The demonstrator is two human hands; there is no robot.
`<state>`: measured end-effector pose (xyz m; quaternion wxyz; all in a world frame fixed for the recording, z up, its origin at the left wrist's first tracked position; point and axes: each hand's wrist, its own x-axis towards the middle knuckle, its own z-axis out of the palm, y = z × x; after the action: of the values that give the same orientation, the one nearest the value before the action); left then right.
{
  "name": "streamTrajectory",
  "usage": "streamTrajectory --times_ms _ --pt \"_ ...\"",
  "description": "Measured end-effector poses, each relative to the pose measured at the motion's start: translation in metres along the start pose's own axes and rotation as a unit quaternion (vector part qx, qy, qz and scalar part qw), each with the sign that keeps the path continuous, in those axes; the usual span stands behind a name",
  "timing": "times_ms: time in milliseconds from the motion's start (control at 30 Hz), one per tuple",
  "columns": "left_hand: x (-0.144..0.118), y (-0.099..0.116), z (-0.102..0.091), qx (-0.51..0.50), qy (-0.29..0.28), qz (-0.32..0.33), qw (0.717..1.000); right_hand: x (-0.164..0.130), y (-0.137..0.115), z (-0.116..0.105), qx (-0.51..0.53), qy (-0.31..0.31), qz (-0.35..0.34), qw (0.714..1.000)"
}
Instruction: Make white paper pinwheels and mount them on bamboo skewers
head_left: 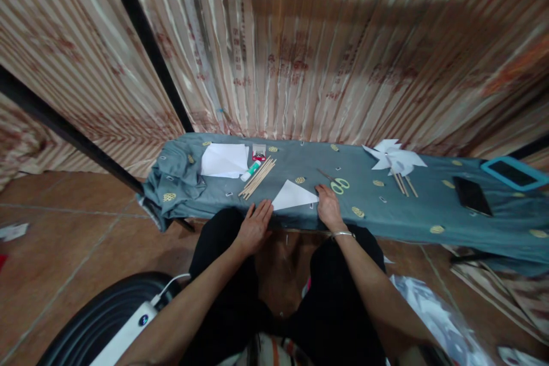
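A white sheet of paper folded into a triangle lies on the cloth-covered bench in front of me. My left hand rests flat at its left corner, fingers stretched out and touching the edge. At the opposite corner, my right hand has its fingers drawn together on the tip of the paper. Just beyond that hand are scissors with green handles. Several thin wooden sticks lie behind the left hand, beside a glue stick.
A stack of white paper and a small red-and-clear box sit at the back left. White paper pinwheels on sticks lie to the right, before a black phone and a blue-framed tablet. Striped fabric hangs behind.
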<state>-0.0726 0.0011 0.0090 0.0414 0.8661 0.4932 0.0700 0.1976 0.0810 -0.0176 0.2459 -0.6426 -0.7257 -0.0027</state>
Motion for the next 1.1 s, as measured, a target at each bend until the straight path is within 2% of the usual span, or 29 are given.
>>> streamTrajectory --times_ms 267,433,567,667,767,900,1100 --pt "0.001 0.004 0.003 -0.005 0.017 -0.019 1.0 -0.008 -0.011 -0.004 0.006 0.01 0.026 1.0" --pt "0.001 0.007 -0.001 -0.021 0.018 -0.035 0.999 -0.009 -0.024 -0.01 0.003 -0.017 0.057 0.998" --pt "0.014 0.029 -0.005 -0.025 0.047 -0.041 0.998 -0.008 -0.026 -0.012 0.007 -0.014 0.055 0.998" --pt "0.036 0.051 0.001 -0.026 0.034 0.019 0.999 -0.009 -0.023 -0.009 0.005 -0.001 0.044 0.999" --pt "0.054 0.062 0.012 -0.017 0.011 0.028 0.999 -0.01 -0.019 -0.006 0.013 0.006 0.037 0.999" --pt "0.05 0.05 0.019 -0.009 0.008 0.038 0.999 -0.009 -0.011 -0.002 0.041 0.01 0.035 0.998" --pt "0.018 0.023 0.006 -0.01 0.004 0.01 1.0 -0.007 -0.003 0.001 0.062 0.022 0.035 0.997"
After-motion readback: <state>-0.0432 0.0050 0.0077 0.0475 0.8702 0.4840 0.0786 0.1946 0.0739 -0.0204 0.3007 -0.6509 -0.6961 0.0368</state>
